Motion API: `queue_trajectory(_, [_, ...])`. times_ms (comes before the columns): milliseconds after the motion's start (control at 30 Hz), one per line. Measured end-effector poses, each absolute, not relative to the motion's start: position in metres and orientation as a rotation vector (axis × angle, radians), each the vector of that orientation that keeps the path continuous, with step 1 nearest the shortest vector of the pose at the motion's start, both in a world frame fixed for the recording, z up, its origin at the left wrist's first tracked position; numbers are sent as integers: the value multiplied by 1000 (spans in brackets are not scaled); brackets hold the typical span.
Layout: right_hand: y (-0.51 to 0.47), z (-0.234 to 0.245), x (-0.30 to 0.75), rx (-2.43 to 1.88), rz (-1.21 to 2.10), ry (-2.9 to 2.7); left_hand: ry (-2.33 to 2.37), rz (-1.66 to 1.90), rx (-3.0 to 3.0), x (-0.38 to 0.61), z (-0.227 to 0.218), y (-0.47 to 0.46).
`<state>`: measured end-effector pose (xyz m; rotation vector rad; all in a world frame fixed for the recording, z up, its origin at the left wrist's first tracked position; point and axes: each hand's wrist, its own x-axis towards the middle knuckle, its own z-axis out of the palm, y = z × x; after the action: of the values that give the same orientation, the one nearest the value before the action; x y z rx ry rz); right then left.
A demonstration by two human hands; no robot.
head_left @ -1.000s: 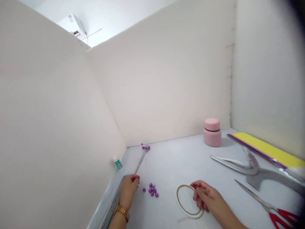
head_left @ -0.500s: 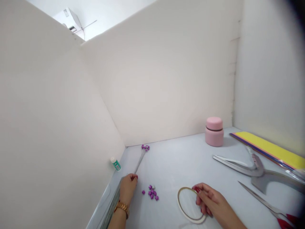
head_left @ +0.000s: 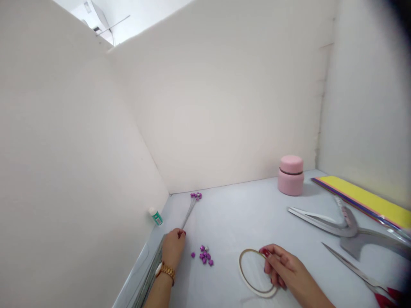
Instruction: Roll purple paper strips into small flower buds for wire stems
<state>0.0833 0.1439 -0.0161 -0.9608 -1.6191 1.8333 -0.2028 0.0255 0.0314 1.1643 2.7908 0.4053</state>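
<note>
**Change:** The fingertips of the right hand (head_left: 285, 267) have been shifted slightly along the rim of a narrow cream tape roll (head_left: 245, 273). The left hand (head_left: 173, 248) has been kept in place.

**Left fingers:** Clenched around the lower end of a thin wire stem (head_left: 189, 214). The contact is partly hidden by the fingers.

**Right fingers:** Grasping the upper right of the tape roll's rim.

**Location:** The wire stem is angled from the left hand toward the far corner. The tape roll is positioned beneath the right hand, on a pale grey tabletop (head_left: 244, 214).

**Count, hands:** 2.

**Count, tape rolls:** 1.

**Count, loose purple florets (head_left: 205, 256):** About 9, located between the hands.

**Count, florets at the stem tip (head_left: 195, 196):** About 5; an exact count is prevented by their small size.

**Count, wire bundles (head_left: 149, 269):** 1, laid along the left wall; its strands cannot be counted.

**Rest:** 1 glue bottle (head_left: 156, 217), 1 pink jar (head_left: 290, 175), 1 stack of coloured paper (head_left: 362, 199), 1 pair of grey shears (head_left: 348, 233) and 1 pair of red-handled scissors (head_left: 385, 297) are placed on the tabletop.
</note>
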Motion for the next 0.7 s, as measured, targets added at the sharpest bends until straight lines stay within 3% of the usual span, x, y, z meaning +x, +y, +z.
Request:
queue_trajectory(267, [144,-16,86,-951,1823,-1635,3001,217,1466,-159,49,23])
queue_trajectory(700, [137,-2,90,-960,1769,-1628,2660,96,2093,-80,70,25])
